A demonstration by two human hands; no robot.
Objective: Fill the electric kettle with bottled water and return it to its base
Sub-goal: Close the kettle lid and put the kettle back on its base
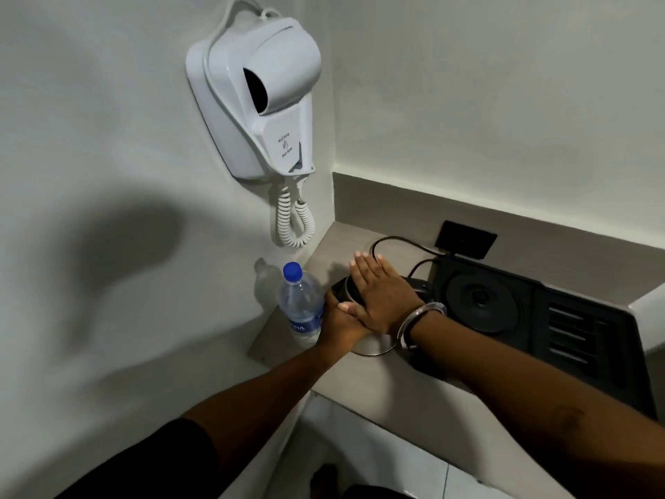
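A clear water bottle (301, 306) with a blue cap and blue label stands upright on the grey counter (374, 379), by the wall. Just right of it sits the steel electric kettle (374, 349), mostly hidden under my hands. My right hand (383, 293) lies flat, fingers together, on the kettle's black lid. My left hand (340, 318) wraps around the kettle's side, partly under the right hand, next to the bottle. The round black kettle base (482, 300) lies in a black tray (575, 340) to the right, with nothing on it.
A white wall-mounted hair dryer (259, 99) with a coiled cord hangs above the bottle. A black power cord (403, 241) loops behind the kettle to a dark wall socket (466, 239). The counter's front edge drops to a tiled floor.
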